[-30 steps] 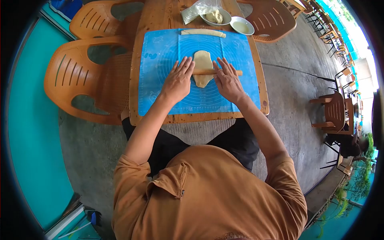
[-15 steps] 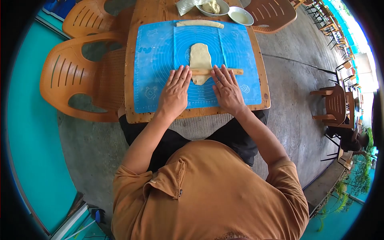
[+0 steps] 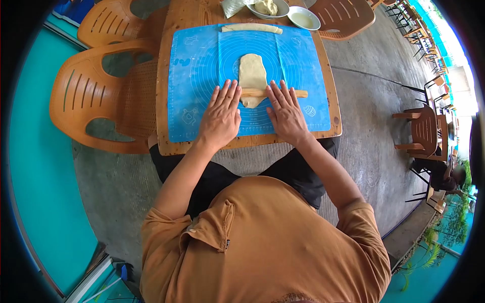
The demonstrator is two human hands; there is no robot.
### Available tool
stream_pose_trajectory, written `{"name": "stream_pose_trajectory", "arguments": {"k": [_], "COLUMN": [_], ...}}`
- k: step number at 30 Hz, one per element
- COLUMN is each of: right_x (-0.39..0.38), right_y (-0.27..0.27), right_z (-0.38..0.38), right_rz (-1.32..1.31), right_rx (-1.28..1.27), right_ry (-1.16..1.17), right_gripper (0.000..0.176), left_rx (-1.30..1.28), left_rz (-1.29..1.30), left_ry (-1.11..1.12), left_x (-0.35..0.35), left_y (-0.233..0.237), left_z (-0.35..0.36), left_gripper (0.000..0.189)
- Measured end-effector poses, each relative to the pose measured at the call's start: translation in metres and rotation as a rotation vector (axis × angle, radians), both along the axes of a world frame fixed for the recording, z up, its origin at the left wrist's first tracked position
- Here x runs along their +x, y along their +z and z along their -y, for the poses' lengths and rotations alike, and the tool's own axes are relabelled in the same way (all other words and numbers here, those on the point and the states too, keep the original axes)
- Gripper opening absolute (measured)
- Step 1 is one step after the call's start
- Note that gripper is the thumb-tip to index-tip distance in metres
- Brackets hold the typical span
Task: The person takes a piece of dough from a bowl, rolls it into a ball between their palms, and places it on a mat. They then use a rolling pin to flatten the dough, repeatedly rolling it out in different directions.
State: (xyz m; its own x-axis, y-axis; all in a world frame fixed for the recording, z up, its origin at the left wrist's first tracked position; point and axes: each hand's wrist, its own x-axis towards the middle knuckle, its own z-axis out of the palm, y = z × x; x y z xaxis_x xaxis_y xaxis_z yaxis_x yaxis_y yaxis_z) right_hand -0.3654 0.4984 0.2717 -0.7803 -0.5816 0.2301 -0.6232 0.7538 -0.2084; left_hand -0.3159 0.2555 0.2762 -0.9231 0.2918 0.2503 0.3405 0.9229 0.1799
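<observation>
A flattened, elongated piece of dough (image 3: 252, 71) lies on a blue baking mat (image 3: 189, 96) marked with circles. Across its lower part rests a wooden rolling pin (image 3: 254, 93). My left hand (image 3: 221, 113) presses flat on the pin's left end, its fingers stretched out over it and hiding that end. On the right part of the pin lies my right hand (image 3: 286, 112), also flat with extended fingers. The pin's right tip pokes out beyond my fingers. Near the mat's far edge is a rolled strip of dough (image 3: 251, 28).
The mat covers most of a wooden table (image 3: 166, 60). Behind it stand a bowl with dough (image 3: 279, 11), a small bowl of pale liquid (image 3: 304, 20) and a plastic bag (image 3: 234, 7). Orange plastic chairs (image 3: 76, 98) flank the table. Far right, a person (image 3: 444, 175) sits near other furniture.
The rolling pin has rolled very slightly toward me, with both hands flat on it. My left fingers have shifted a little. The dough's shape looks nearly the same.
</observation>
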Motion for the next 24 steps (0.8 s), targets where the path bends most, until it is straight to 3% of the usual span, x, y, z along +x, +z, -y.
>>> {"name": "stream_pose_trajectory", "arguments": {"k": [8, 14, 24], "right_x": [0.014, -0.001, 0.039], "right_y": [0.012, 0.018, 0.004], "right_z": [-0.011, -0.006, -0.011], "right_rz": [0.006, 0.119, -0.008], "right_rx": [0.015, -0.067, 0.034], "right_ry": [0.019, 0.026, -0.042], "right_gripper": [0.059, 0.058, 0.057], "left_rx": [0.057, 0.007, 0.032], "left_rz": [0.085, -0.021, 0.026], "left_ry": [-0.037, -0.012, 0.010], "left_x": [0.021, -0.003, 0.040], "left_y": [0.011, 0.006, 0.001], "left_z": [-0.001, 0.006, -0.009], "left_gripper": [0.059, 0.058, 0.066]}}
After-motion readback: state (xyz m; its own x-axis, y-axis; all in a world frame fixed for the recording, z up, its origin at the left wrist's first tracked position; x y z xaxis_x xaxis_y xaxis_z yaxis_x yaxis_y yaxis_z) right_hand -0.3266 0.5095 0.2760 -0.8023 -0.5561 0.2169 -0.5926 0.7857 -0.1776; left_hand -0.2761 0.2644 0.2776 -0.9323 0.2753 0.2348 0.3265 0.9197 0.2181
